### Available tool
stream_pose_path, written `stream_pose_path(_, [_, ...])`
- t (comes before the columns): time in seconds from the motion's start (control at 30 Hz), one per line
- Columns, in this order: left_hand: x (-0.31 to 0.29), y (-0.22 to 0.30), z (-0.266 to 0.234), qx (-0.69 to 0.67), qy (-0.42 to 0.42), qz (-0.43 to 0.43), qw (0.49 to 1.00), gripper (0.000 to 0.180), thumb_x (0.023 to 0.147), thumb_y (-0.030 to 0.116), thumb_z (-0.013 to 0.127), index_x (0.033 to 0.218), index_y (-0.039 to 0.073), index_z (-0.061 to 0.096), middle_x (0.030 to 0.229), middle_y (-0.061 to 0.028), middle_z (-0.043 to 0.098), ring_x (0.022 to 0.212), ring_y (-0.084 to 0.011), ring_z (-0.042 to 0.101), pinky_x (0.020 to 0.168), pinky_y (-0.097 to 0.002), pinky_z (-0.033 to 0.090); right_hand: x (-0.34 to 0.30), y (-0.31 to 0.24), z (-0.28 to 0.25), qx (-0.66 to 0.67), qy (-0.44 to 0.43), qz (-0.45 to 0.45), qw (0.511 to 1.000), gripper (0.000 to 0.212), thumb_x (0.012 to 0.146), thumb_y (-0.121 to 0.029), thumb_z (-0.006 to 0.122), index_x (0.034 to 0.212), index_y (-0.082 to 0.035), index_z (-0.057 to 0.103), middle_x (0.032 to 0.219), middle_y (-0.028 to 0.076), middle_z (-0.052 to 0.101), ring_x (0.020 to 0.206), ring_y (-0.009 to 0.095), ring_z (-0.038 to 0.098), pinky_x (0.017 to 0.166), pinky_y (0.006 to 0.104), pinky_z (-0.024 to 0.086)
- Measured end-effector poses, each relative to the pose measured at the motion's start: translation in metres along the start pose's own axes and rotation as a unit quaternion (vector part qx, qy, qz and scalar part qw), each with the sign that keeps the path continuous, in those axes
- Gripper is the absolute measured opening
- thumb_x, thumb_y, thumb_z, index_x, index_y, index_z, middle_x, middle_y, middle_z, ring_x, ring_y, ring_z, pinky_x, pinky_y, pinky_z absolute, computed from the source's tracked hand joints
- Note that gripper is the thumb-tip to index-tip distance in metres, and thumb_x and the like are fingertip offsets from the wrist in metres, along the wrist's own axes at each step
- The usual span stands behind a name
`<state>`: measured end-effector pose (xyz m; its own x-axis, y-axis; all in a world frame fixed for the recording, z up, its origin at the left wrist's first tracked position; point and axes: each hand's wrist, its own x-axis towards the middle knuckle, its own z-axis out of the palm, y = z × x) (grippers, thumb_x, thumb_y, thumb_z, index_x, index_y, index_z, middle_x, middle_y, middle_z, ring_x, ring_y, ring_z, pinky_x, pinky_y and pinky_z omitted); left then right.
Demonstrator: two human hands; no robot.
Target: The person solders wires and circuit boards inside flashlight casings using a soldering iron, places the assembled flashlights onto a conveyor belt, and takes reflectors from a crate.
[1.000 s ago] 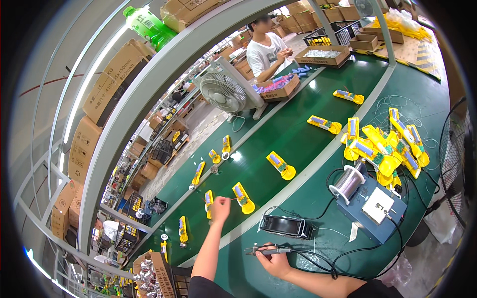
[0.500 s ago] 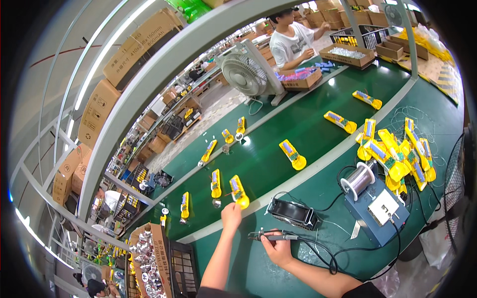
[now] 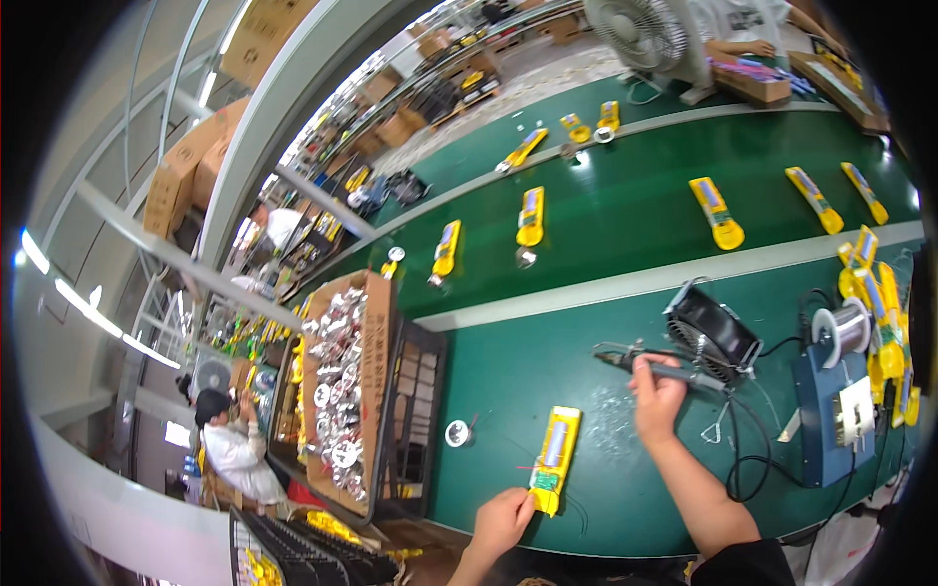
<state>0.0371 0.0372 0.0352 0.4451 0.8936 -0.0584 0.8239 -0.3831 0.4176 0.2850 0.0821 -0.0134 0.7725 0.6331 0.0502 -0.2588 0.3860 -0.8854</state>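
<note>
My left hand (image 3: 504, 521) pinches the lower edge of a yellow plastic housing (image 3: 574, 436) over the near part of the bench. A blue-violet battery cell (image 3: 557, 444), a green circuit board (image 3: 545, 481) and thin loose wires show on its open side. My right hand (image 3: 659, 396) is closed round the grey handle of a soldering iron (image 3: 684, 371), its tip pointing left, well above and apart from the housing. A small silver reflector cup (image 3: 457, 433) with a short wire sits on the green bench (image 3: 498, 366) to the left.
A small black fan (image 3: 713, 332) stands beyond my right hand. Farther right are a blue soldering station (image 3: 831, 420), a solder wire spool (image 3: 842, 330) and piled yellow housings (image 3: 887, 313). At left, a carton of silver cups (image 3: 376, 381) adjoins a black crate (image 3: 415, 420). Behind runs a belt (image 3: 625, 195) carrying housings.
The view has swung left. My left hand has brought a yellow housing from the belt's near edge onto the bench side, close to me. My right hand still holds the soldering iron.
</note>
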Motion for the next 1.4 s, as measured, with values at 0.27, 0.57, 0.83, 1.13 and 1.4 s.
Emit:
stream_pose_path(0.27, [0.045, -0.034, -0.031, 0.013, 0.250, 0.033, 0.968, 0.024, 0.071, 0.014, 0.062, 0.091, 0.003, 0.054, 0.089, -0.0111, 0.053, 0.085, -0.0282, 0.048, 0.076, -0.0369, 0.039, -0.005, -0.010, -0.006, -0.002, 0.000, 0.005, 1.000, 0.010, 0.081, -0.009, 0.055, 0.084, -0.002, 0.049, 0.066, 0.001, 0.051, 0.053, 0.003, 0.045, 0.045, 0.0161, 0.033])
stream_pose_path(0.57, [0.083, -0.085, -0.013, 0.050, 0.195, 0.093, 0.975, 0.012, 0.073, 0.015, 0.062, 0.080, 0.005, 0.061, 0.093, -0.0065, 0.057, 0.097, -0.0284, 0.046, 0.084, -0.0375, 0.036, -0.003, -0.011, -0.014, 0.010, 0.012, 0.001, 1.000, 0.010, 0.080, -0.007, 0.056, 0.083, 0.001, 0.050, 0.066, 0.002, 0.052, 0.053, 0.004, 0.048, 0.047, 0.0172, 0.037])
stream_pose_path(0.83, [0.001, -0.037, 0.028, -0.277, 0.281, -0.074, 0.916, 0.006, 0.076, 0.000, 0.055, 0.071, -0.002, 0.056, 0.070, -0.0062, 0.055, 0.064, -0.0113, 0.049, 0.063, -0.0253, 0.039, -0.005, -0.022, -0.013, 0.023, 0.005, -0.004, 1.000, 0.009, 0.080, -0.007, 0.054, 0.083, 0.000, 0.048, 0.066, 0.003, 0.052, 0.051, 0.005, 0.047, 0.046, 0.0171, 0.036])
stream_pose_path(1.13, [-0.026, 0.012, 0.037, -0.292, 0.195, -0.067, 0.934, 0.009, 0.073, 0.007, 0.060, 0.069, 0.000, 0.057, 0.097, -0.0106, 0.050, 0.082, -0.0184, 0.050, 0.068, -0.0259, 0.041, -0.049, -0.067, 0.001, 0.067, -0.136, 0.017, 0.988, 0.009, 0.079, -0.003, 0.050, 0.082, 0.000, 0.043, 0.063, 0.004, 0.047, 0.044, 0.006, 0.042, 0.039, 0.0187, 0.034])
stream_pose_path(1.4, [-0.024, 0.018, 0.043, -0.338, 0.179, -0.098, 0.919, 0.009, 0.074, 0.006, 0.059, 0.068, 0.000, 0.056, 0.090, -0.0068, 0.053, 0.067, -0.0092, 0.048, 0.055, -0.0197, 0.037, -0.080, -0.057, -0.023, -0.088, -0.261, -0.090, 0.957, 0.007, 0.070, -0.003, 0.056, 0.074, -0.002, 0.051, 0.064, 0.006, 0.052, 0.042, 0.009, 0.047, 0.041, 0.0231, 0.039])
